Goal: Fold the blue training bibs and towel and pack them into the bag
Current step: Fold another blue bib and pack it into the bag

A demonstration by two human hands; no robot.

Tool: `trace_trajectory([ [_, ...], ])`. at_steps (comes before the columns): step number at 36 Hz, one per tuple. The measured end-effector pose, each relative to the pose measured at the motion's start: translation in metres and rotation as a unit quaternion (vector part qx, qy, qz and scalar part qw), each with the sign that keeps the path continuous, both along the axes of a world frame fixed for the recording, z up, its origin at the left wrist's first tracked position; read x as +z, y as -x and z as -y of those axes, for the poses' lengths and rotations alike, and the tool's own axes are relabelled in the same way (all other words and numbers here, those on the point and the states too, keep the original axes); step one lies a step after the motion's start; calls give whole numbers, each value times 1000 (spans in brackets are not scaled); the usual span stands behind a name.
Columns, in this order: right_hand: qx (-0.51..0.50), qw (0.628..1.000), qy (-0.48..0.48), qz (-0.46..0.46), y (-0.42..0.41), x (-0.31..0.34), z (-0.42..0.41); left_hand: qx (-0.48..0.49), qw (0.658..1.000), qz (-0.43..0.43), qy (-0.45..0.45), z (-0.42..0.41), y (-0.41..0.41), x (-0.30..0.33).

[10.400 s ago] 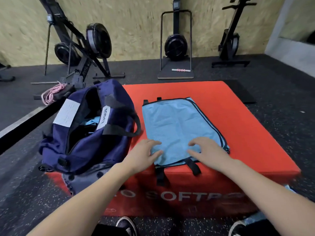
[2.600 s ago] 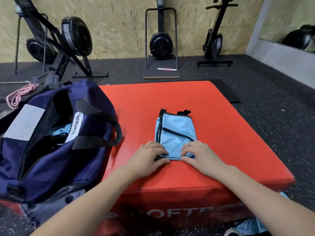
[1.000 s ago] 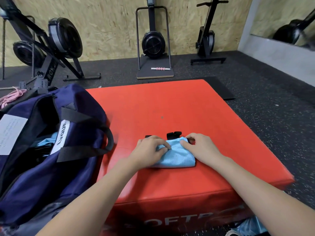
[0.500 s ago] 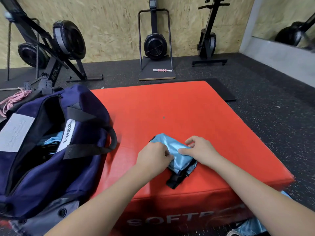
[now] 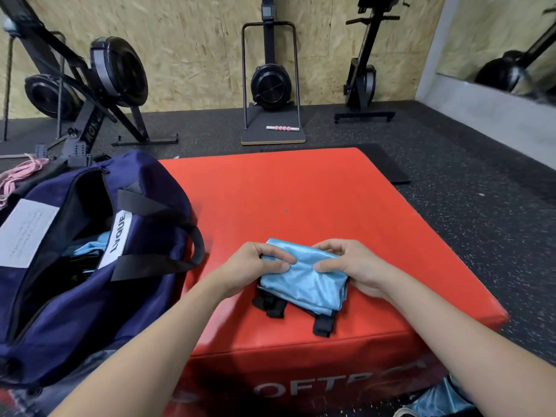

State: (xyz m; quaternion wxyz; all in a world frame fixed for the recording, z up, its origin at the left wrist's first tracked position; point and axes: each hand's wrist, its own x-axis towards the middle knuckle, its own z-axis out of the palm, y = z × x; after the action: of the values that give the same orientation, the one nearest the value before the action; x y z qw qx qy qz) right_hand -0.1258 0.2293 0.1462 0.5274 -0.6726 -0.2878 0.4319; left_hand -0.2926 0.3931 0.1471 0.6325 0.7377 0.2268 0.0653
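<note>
On the red padded surface (image 5: 301, 191) a folded light-blue mesh bib (image 5: 304, 281) lies — left hand (image 5: 249, 266) and right hand (image 5: 352, 266) each pinch its top edge — beside the open navy fabric bag (image 5: 75, 296).

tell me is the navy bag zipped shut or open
Open. The navy bag gapes along its top, showing a dark inside with light blue fabric in it.

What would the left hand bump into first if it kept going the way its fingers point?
Probably the right hand: the left hand points right across the folded blue bib they both grip.
</note>
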Motion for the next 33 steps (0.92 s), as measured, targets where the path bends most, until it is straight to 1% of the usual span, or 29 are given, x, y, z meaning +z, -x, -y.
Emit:
trace_trajectory([
  [3, 0, 998, 43, -46, 3, -1, 5, 43, 999, 25, -21, 4, 5, -3],
  [5, 8, 996, 53, -70, 5, -2, 8, 75, 996, 47, -34, 7, 11, -2],
  [7, -18, 997, 33, -71, 11, -3, 9, 99, 992, 65, -49, 9, 18, 1],
  [10, -107, 992, -25, -54, 29, 0, 7, 135, 985, 93, -61, 13, 32, 6],
  [11, -134, 989, -49, -32, 35, 0, 5, 146, 983, 98, -55, 14, 37, 9],
  [12, -160, 985, -67, 13, 40, 0, 5, 154, 982, 102, -48, 15, 42, 12],
  [14, -186, 969, -96, 131, 49, 1, 2, 156, 981, 97, -56, 19, 52, 17],
  [15, -182, 962, -116, 169, 55, 4, 2, 153, 981, 86, -80, 21, 57, 19],
  [16, -176, 956, -140, 187, 61, 7, 1, 148, 981, 73, -106, 22, 63, 20],
  [18, -167, 950, -179, 193, 75, 15, -1, 141, 979, 61, -136, 25, 76, 23],
  [20, -163, 944, -191, 212, 88, 21, -4, 157, 975, 73, -139, 25, 91, 26],
  [22, -152, 941, -198, 228, 102, 25, -9, 202, 965, 103, -134, 24, 107, 31],
  [24, -139, 941, -209, 225, 117, 30, -17, 260, 946, 130, -140, 22, 123, 38],
  [26, -120, 945, -219, 210, 133, 34, -28, 307, 927, 143, -162, 17, 139, 43],
  [28, -90, 953, -224, 183, 150, 41, -43, 334, 914, 157, -166, 7, 155, 46],
  [30, -57, 955, -223, 185, 166, 50, -59, 360, 901, 160, -180, -8, 170, 51],
  [33, -25, 953, -213, 214, 187, 65, -87, 385, 887, 134, -216, -34, 193, 62],
])
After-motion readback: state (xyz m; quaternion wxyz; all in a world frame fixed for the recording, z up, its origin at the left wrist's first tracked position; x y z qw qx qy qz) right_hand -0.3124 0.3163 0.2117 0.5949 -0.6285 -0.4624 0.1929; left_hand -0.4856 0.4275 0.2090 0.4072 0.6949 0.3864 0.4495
